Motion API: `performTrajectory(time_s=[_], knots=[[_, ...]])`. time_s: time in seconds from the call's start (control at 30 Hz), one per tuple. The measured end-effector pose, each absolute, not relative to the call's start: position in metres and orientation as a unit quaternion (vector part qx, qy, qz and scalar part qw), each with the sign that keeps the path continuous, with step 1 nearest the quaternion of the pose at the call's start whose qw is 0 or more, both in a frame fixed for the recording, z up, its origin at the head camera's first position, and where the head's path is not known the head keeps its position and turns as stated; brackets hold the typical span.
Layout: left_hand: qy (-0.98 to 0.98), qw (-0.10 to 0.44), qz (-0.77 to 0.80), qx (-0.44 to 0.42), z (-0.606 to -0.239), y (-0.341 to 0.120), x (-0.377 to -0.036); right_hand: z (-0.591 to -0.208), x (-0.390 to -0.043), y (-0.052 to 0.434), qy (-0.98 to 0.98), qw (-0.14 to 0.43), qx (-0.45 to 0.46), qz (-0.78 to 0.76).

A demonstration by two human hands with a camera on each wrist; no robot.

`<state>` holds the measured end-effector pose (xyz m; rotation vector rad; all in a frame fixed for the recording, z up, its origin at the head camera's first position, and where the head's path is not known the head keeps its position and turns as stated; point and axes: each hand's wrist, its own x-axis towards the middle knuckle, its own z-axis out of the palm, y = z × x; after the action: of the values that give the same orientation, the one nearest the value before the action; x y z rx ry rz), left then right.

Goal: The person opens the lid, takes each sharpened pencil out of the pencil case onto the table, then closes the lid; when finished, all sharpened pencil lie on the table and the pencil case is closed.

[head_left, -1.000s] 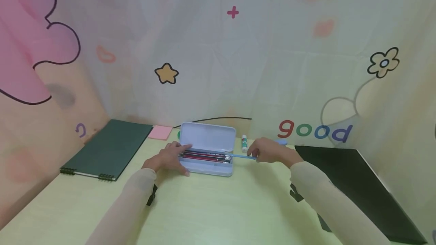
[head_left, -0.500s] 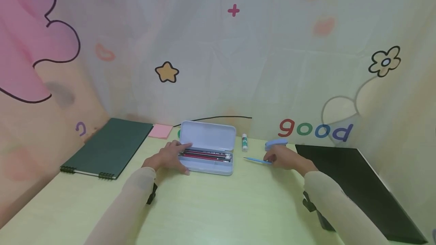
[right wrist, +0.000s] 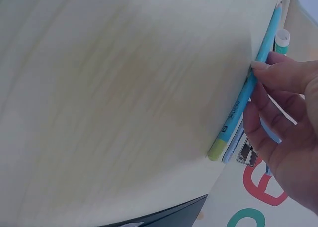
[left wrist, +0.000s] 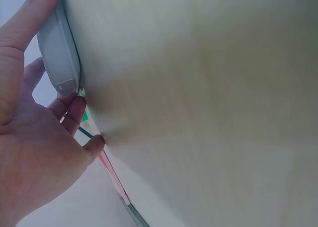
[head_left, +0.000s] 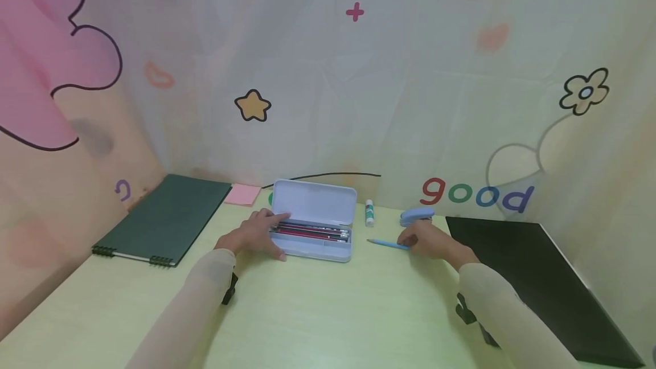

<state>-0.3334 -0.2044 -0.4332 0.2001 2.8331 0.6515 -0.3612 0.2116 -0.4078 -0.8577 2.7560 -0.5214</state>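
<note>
The pencil case [head_left: 314, 226] lies open on the counter [head_left: 328, 312], its lid tipped up toward the back wall, and a row of dark and red pencils [head_left: 312, 232] sits in its tray. The left hand [head_left: 253, 236] rests at the case's left end with straight, relaxed fingers [left wrist: 74, 110] touching the rim, steadying it rather than gripping. To the right of the case, apart from it, the blue pencil [head_left: 388, 243] lies flat on the counter, point toward the case. The right hand [head_left: 427, 241] is at its far end; in the right wrist view the fingertips [right wrist: 271, 70] curl down onto the shaft, touching it, though whether they pinch it or merely press it to the counter cannot be told. Judging from this, the blue pencil is out of the case and down on the counter, so that one piece looks done or nearly so, with only the hand's contact left to end; the remaining pencils are untouched in the tray. A glue stick [head_left: 369, 213] stands just behind, a blue stapler [head_left: 417, 216] beside the right hand, a green notebook [head_left: 164, 221] far left, a black folder [head_left: 533, 278] at right.
</note>
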Motion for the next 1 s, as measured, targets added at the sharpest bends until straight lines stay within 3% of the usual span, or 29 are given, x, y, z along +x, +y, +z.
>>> performTrajectory(time_s=[0.43,0.67,1.0], knots=[[0.965,0.114,0.226,0.066,-0.431,-0.203,-0.331,-0.4,-0.368,0.202,0.932,0.061,-0.3,-0.193],[0.964,0.116,0.228,0.066,-0.432,-0.203,-0.333,-0.381,-0.369,0.151,0.924,0.069,-0.305,-0.221],[0.966,0.113,0.224,0.064,-0.433,-0.202,-0.332,-0.389,-0.369,0.068,0.921,0.088,-0.298,-0.234]])
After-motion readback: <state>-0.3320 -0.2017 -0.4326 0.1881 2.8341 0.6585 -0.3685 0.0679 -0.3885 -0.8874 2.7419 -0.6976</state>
